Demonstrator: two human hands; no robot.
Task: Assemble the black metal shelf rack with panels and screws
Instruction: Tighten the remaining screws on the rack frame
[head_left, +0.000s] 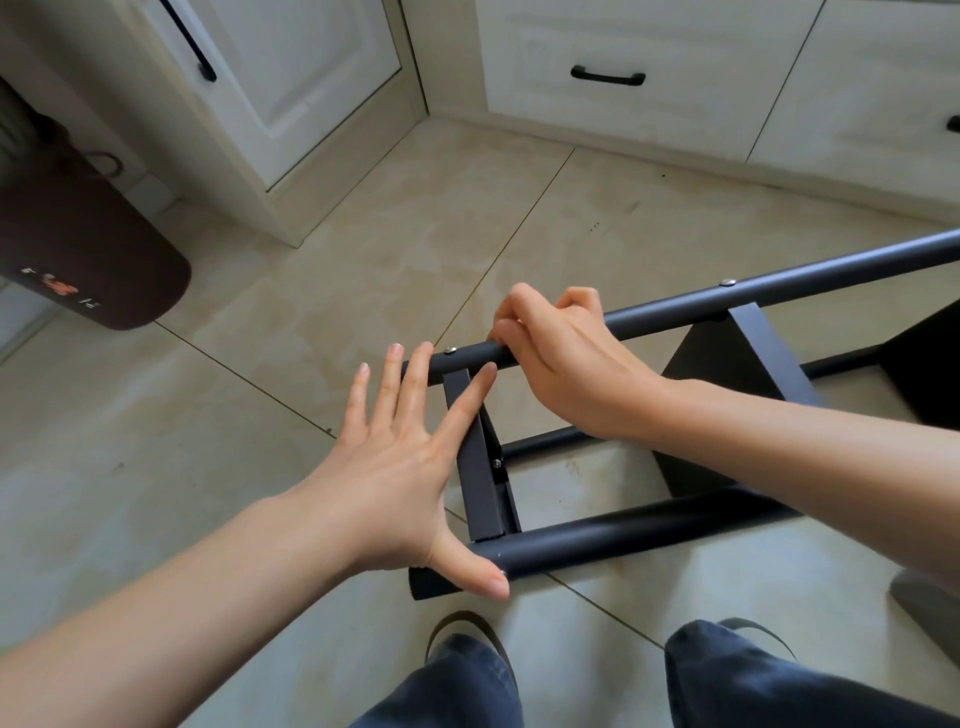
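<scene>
Your left hand (400, 467) is spreading flat, fingers straight, thumb resting on the near tube (623, 530) and fingertips touching the far tube (675, 306) of the black rack (483, 467), which is lying on its side on the tiled floor (208, 441). Just right of it, your right hand (561, 353) is curling around that far tube. A screw (728, 282) is showing beyond that grip. Far left, a brown bag (88, 260) is showing unreadable white print.

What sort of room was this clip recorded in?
Most likely a home kitchen, or a similar fitted room. White cabinet doors and a drawer with black handles line the walls above a beige tiled floor. The black metal shelf rack lies on its side on that floor.
</scene>
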